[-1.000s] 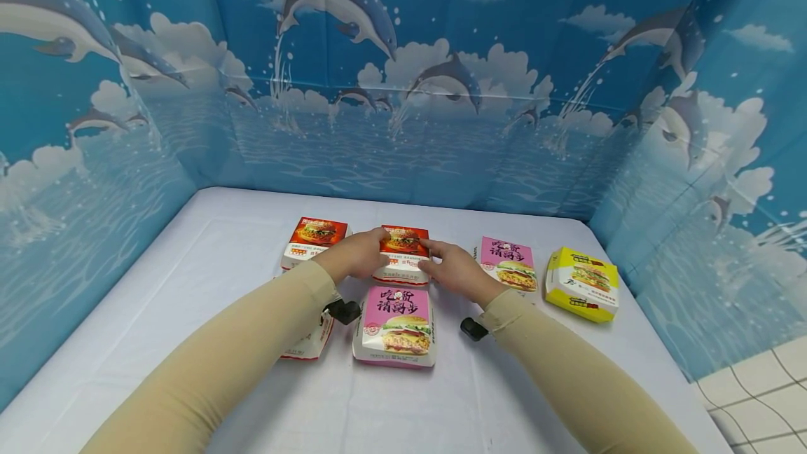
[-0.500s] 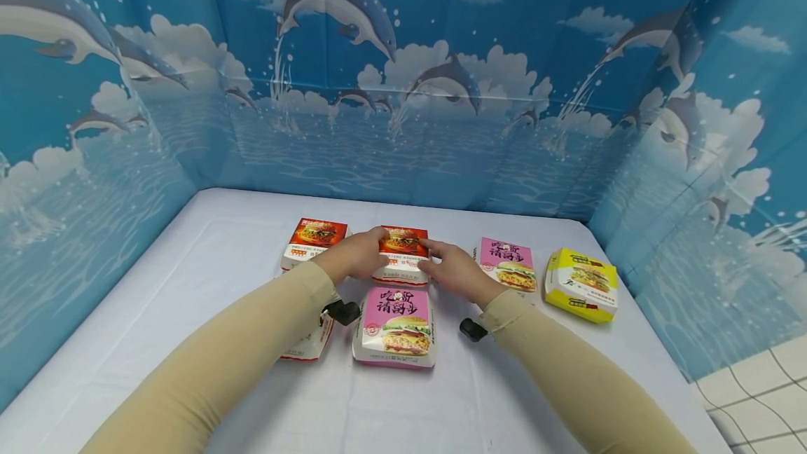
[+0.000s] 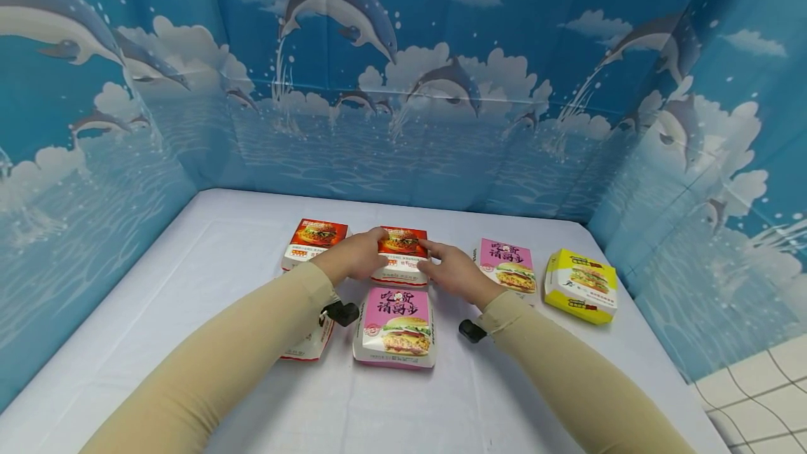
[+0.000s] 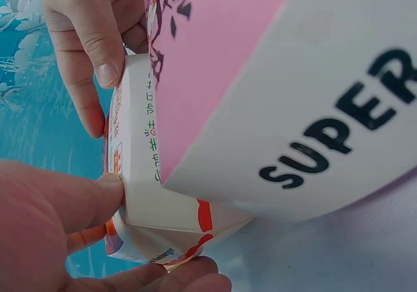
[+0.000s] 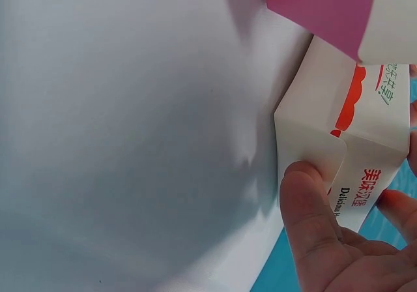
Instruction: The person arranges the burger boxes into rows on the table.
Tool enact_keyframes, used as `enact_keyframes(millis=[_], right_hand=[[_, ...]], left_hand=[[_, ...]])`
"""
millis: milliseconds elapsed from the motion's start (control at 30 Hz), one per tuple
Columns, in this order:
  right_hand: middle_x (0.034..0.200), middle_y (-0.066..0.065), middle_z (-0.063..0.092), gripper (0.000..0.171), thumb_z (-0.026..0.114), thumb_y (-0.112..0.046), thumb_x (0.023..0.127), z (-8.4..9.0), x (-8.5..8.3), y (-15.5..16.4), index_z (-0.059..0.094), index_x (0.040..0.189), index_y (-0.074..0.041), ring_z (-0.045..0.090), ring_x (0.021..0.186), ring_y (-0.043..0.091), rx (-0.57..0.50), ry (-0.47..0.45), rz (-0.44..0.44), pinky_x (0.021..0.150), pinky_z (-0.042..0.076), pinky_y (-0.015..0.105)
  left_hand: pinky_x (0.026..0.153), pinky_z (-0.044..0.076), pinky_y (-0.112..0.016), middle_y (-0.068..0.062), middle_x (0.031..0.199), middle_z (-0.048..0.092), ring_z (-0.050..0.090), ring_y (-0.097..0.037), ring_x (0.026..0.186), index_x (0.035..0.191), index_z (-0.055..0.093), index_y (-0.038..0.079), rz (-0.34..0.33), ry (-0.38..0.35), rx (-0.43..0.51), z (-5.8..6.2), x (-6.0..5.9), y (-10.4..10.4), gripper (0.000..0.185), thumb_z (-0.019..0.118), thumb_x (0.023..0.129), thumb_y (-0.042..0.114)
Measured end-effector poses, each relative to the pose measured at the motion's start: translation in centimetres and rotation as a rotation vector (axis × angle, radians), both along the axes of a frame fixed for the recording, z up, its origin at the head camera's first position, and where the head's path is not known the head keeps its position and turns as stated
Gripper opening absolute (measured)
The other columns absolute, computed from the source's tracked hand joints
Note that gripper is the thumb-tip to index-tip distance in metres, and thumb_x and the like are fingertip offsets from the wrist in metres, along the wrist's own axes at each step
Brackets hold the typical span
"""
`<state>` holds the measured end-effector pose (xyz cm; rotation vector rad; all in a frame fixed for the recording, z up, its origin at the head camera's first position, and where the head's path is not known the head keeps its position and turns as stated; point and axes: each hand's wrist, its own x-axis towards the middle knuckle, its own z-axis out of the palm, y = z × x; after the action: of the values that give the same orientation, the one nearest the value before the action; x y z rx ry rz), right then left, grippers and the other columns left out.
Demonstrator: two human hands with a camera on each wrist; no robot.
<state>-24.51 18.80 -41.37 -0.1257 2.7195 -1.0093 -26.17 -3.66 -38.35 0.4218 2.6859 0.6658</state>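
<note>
At the back middle of the white table, a red-and-white burger box (image 3: 403,261) with a burger picture on its lid is held between both hands. My left hand (image 3: 358,256) grips its left side; in the left wrist view the thumb lies at the lid edge and other fingers (image 4: 192,272) curl low on the side wall. My right hand (image 3: 459,273) holds the right side, a fingertip (image 5: 303,175) pressing the side wall near a corner. Just in front lies a pink-and-white burger box (image 3: 396,331), which covers part of the held box in both wrist views.
Another red burger box (image 3: 316,240) stands left of the held one. A white box with red trim (image 3: 310,345) is partly hidden under my left forearm. To the right are a pink burger box (image 3: 506,263) and a yellow one (image 3: 581,286). A dolphin-print curtain (image 3: 403,153) encloses the table.
</note>
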Motion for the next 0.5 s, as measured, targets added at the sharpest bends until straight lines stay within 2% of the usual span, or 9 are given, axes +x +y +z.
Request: enact_keyframes(millis=[200,500], right_hand=[[0.166,0.013,0.044,0.064,0.061,-0.041,0.106,0.02,0.1,0.01,0.037,0.165,-0.031,0.045,0.15,0.034,0.016,0.016,0.014,0.114,0.047,0.054],[0.165,0.014,0.046,0.063,0.059,-0.041,0.106,0.2,0.27,0.09,0.037,0.165,-0.03,0.043,0.152,0.037,0.014,0.03,0.036,0.113,0.047,0.055]], left_hand=[[0.097,0.05,-0.044,-0.012,0.162,0.049,0.06,-0.026,0.126,0.165,0.032,0.017,0.007,-0.003,0.004,-0.12,-0.03,-0.05,0.064,0.059,0.108,0.033],[0.11,0.049,-0.049,-0.013,0.162,0.049,0.056,-0.028,0.138,0.165,0.033,0.019,0.023,0.01,-0.005,0.06,0.21,-0.02,0.065,0.06,0.107,0.033]])
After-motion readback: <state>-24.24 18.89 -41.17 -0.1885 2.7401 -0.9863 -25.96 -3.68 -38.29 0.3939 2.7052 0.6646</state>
